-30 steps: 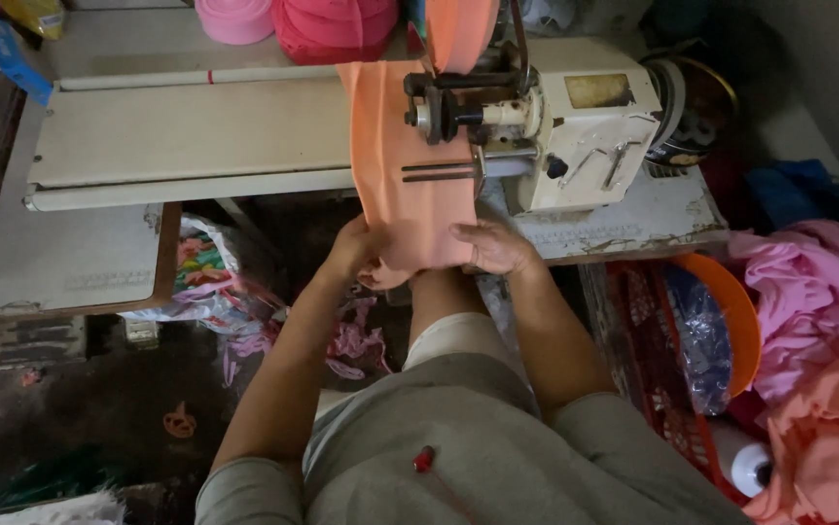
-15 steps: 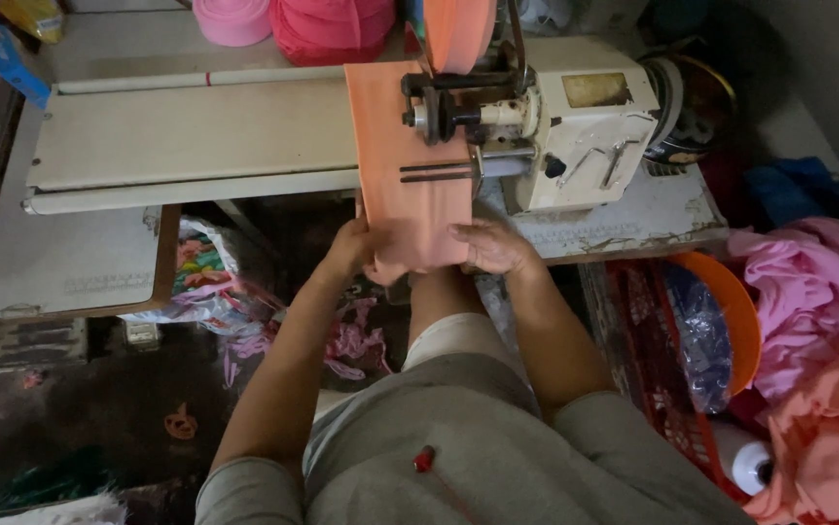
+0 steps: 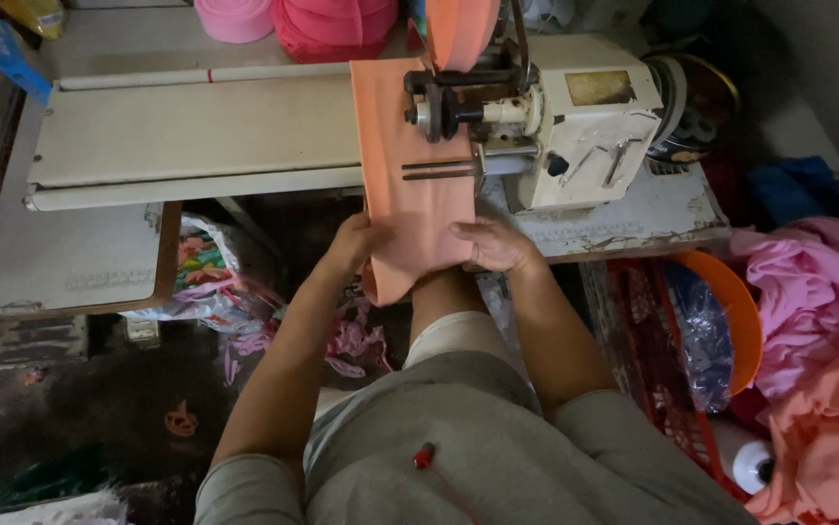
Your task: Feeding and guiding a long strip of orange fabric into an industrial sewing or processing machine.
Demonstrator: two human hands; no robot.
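A wide strip of salmon-orange fabric (image 3: 410,185) hangs from the cream cutting machine (image 3: 575,126) down over the table's front edge. My left hand (image 3: 353,243) grips the strip's left edge near its lower end. My right hand (image 3: 492,243) holds the right edge at the same height. Two thin metal bars (image 3: 439,169) of the machine cross the strip just above my hands. The strip's lower end folds under between my hands. Above the machine, more of the same fabric (image 3: 463,29) feeds down.
Pink fabric rolls (image 3: 332,24) stand at the back of the cream table (image 3: 186,136). A patterned bag (image 3: 210,277) sits under the table at left. An orange basin (image 3: 731,311) and piles of pink and orange cloth (image 3: 818,340) lie at right.
The strip has shifted slightly up and back on the machine, and both hands have stayed on its lower end.
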